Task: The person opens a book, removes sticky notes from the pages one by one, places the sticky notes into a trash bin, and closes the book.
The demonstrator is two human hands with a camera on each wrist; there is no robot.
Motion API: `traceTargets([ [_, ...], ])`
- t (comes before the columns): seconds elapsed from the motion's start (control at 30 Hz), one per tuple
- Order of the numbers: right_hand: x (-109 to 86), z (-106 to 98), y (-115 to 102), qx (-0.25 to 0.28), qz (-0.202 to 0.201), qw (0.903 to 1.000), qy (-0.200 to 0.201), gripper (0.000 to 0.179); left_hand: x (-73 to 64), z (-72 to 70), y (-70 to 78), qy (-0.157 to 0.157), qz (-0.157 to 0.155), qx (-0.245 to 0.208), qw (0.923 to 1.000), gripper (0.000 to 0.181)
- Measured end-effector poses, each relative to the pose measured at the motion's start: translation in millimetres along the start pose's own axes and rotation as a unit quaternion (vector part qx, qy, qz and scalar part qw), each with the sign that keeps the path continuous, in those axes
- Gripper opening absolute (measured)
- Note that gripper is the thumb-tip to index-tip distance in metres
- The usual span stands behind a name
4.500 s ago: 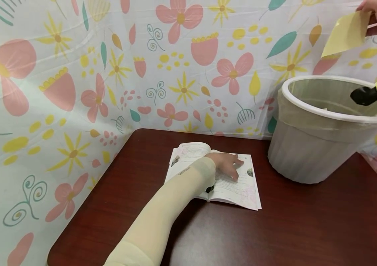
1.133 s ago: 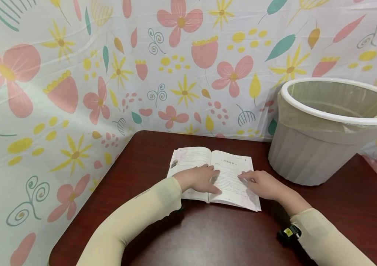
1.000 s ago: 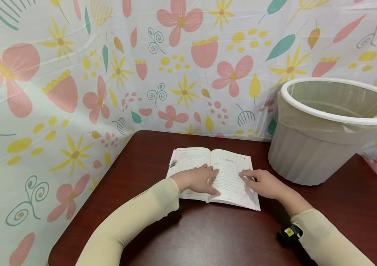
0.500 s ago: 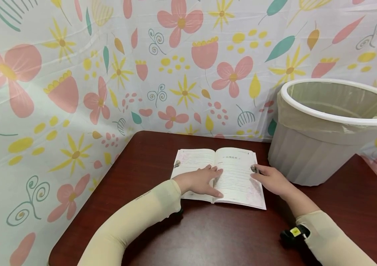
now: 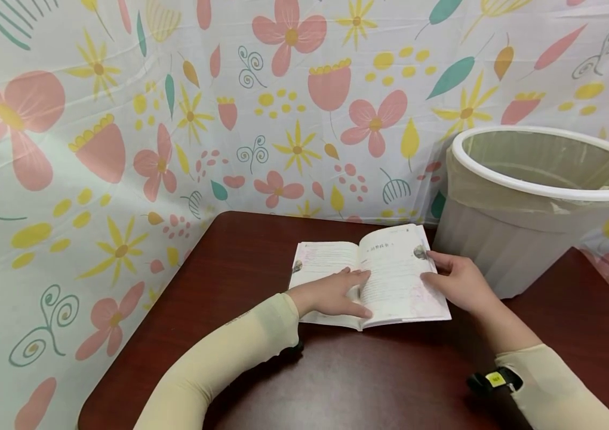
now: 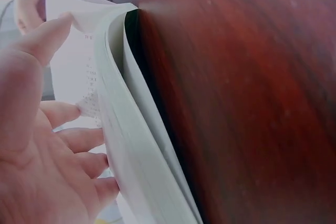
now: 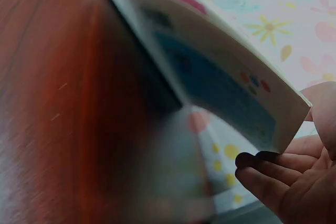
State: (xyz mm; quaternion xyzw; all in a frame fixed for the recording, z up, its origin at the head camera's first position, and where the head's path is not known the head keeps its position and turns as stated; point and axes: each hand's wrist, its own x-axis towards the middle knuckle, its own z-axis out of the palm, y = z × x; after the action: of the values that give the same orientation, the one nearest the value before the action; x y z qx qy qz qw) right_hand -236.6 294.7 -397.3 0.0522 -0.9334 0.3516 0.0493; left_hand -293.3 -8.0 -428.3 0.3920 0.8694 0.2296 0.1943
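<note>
An open book (image 5: pixel 390 275) lies on the dark red table, its right side lifted off the surface. My right hand (image 5: pixel 460 283) pinches that right edge between thumb and fingers. In the right wrist view the raised cover (image 7: pixel 210 72) shows a blue patch underneath, and the fingers (image 7: pixel 278 177) reach beneath it. Spread across the middle of the book, my left hand (image 5: pixel 331 292) rests on the pages near the spine with fingers extended. The left wrist view shows the left hand's fingers (image 6: pixel 79 140) touching the printed page beside the curved page stack (image 6: pixel 126 145).
A grey bin (image 5: pixel 487 251) with a white rim and a plastic liner stands right of the book, close to my right hand. A flower-patterned curtain (image 5: pixel 294 107) hangs behind and left of the table (image 5: pixel 337 382).
The yellow sheet once held over the bin is gone from view. My right hand came to the book, took its right edge and raised it; the book shifted slightly right with both hands.
</note>
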Motion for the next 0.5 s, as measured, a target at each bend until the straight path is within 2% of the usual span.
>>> traceTargets([
  [0.1, -0.4, -5.7, -13.1, -0.003, -0.022, 0.9998, -0.004, 0.063, 0.6, 0.7, -2.3, 0.010, 0.005, -0.019, 0.9997, 0.096],
  [0.27, -1.4, -9.3, -43.5, 0.017, -0.051, 0.9978, -0.039, 0.066, 2.4, -1.3, -8.7, 0.029, 0.018, -0.050, 0.9982, 0.090],
  [0.4, -5.9, -5.7, -67.9, 0.084, -0.069, 0.9911, -0.077, 0.072, 4.5, -4.4, -10.8, 0.040, 0.027, -0.086, 0.9951, 0.088],
  [0.5, -10.2, 0.0, -84.2, 0.136, -0.095, 0.9803, -0.108, 0.079, 6.9, -5.4, -13.2, 0.036, 0.031, -0.129, 0.9905, 0.084],
])
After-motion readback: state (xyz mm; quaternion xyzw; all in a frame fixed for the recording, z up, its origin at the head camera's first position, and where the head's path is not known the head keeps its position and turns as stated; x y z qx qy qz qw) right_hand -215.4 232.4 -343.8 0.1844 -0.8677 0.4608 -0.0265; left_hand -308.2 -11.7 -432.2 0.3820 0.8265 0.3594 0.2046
